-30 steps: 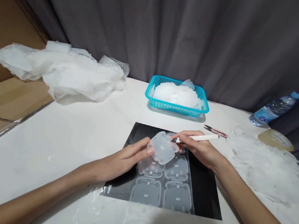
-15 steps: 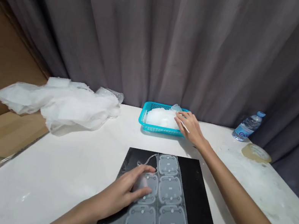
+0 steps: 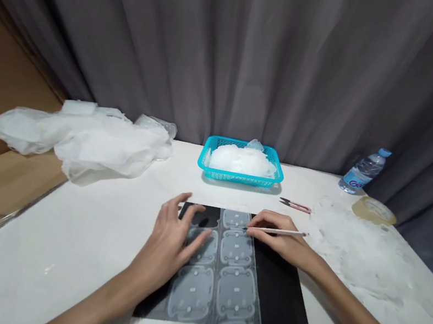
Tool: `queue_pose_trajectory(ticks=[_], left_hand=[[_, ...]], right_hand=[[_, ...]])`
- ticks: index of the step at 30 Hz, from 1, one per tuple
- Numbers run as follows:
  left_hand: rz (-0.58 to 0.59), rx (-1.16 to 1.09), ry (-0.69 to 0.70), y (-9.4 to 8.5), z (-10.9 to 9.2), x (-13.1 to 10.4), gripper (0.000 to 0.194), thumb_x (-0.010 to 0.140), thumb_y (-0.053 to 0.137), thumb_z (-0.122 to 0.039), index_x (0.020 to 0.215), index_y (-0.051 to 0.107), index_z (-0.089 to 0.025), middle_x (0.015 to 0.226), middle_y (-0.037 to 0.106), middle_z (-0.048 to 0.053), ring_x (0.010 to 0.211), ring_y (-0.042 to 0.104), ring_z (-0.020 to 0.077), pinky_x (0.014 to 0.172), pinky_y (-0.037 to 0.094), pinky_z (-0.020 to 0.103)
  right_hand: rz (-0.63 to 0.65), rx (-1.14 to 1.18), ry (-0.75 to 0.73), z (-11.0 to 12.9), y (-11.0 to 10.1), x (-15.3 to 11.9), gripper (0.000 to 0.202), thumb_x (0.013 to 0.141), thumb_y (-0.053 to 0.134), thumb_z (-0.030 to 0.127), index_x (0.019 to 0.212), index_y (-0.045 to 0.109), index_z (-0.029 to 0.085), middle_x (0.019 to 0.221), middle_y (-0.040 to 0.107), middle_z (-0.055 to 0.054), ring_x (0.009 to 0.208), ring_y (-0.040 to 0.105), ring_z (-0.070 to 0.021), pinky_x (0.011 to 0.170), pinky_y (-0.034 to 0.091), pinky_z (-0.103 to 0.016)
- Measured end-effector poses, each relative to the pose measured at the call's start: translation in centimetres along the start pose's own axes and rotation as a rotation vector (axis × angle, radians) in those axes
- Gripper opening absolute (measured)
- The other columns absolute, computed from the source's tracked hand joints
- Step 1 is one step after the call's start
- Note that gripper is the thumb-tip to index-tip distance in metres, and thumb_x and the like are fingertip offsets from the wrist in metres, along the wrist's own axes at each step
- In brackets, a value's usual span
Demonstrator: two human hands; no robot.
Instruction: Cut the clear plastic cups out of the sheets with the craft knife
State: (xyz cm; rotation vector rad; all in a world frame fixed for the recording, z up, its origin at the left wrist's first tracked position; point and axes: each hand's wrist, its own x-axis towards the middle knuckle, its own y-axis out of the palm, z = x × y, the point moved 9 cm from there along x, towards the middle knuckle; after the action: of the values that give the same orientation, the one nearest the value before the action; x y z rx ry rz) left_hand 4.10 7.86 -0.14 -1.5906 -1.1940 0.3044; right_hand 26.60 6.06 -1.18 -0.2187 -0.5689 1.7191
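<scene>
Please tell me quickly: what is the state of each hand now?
Left hand: open, spread at the translucent sheet of rounded-square pieces; no held object visible.
Right hand: closed, holding a slim white pen-like tool.

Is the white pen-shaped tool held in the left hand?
No, the right hand holds the white pen-shaped tool, while the left hand is spread open without it.

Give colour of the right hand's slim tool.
The slim tool is white, dark-tipped; best seen in head view.
</scene>
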Motion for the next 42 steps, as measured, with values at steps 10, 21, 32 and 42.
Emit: queue_pose_trajectory(ticks=[10, 21, 32, 42], left_hand=[[0.371, 0.095, 0.487, 5.9, -9.9, -5.1, 0.057, 0.111, 0.043, -0.037, 0.165, 0.032, -0.021, 0.165, 0.042, 0.017, 0.156, 0.034, 0.0343, 0.127, 0.030, 0.061], [0.363, 0.017, 0.456, 4.6, -11.0, -6.9, 0.055, 0.107, 0.051, -0.038, 0.159, 0.041, -0.023, 0.159, 0.050, 0.017, 0.149, 0.044, 0.0369, 0.118, 0.043, 0.061], [0.339, -0.196, 0.151, 5.5, -5.8, -0.5, 0.056, 0.100, 0.063, -0.051, 0.143, 0.043, -0.020, 0.155, 0.051, 0.018, 0.147, 0.047, 0.0361, 0.119, 0.042, 0.058], [0.259, -0.064, 0.241, 4.9, -6.6, -1.2, 0.048, 0.101, 0.061, -0.051, 0.134, 0.052, -0.016, 0.148, 0.056, 0.018, 0.139, 0.052, 0.0360, 0.113, 0.047, 0.054]], right_hand=[[0.149, 0.208, 0.173, -3.0, 1.3, -0.6, 0.031, 0.093, 0.073, 0.050, 0.097, 0.071, 0.019, 0.076, 0.072, -0.002, 0.068, 0.066, -0.0163, 0.061, 0.050, -0.026], [0.183, 0.092, 0.049, -0.9, 1.6, -0.5, 0.022, 0.094, 0.073, 0.043, 0.092, 0.074, 0.021, 0.098, 0.074, -0.004, 0.093, 0.067, -0.0206, 0.087, 0.051, -0.033], [0.204, 0.126, 0.007, -1.5, 2.1, -0.9, 0.019, 0.094, 0.074, 0.042, 0.093, 0.074, 0.023, 0.100, 0.072, -0.004, 0.093, 0.064, -0.0207, 0.088, 0.050, -0.034], [0.165, -0.023, -0.072, -0.7, 2.3, -1.8, 0.017, 0.101, 0.065, 0.041, 0.101, 0.071, 0.024, 0.099, 0.068, -0.003, 0.090, 0.063, -0.0194, 0.083, 0.049, -0.032]])
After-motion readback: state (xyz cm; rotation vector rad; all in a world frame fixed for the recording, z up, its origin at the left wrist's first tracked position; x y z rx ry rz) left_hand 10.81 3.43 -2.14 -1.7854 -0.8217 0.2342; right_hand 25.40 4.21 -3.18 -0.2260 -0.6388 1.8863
